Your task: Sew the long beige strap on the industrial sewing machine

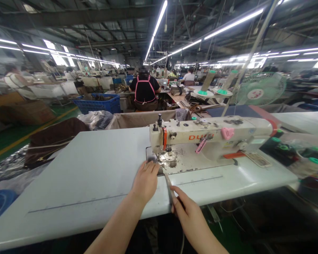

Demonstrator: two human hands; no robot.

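Note:
A sewing machine (212, 141) with orange lettering stands on the pale table. My left hand (146, 180) lies by the needle area, palm down, its fingertips over a dark piece of material (161, 171) beside the presser foot. Whether those fingers grip the piece is hidden. Between the thumb and fingers of my right hand (184, 206) is a narrow fabric strip (168, 181), which runs from the needle plate over the table's front edge. Below that hand a thin length hangs down.
A ruler scale (79, 204) is printed along the table (106, 165). Thread cones (207, 83) and a green fan (259, 88) stand behind the machine. A blue crate (96, 102) and a co-worker in a pink-strapped apron (144, 88) are further ahead. Brown bags (55, 141) lie at left.

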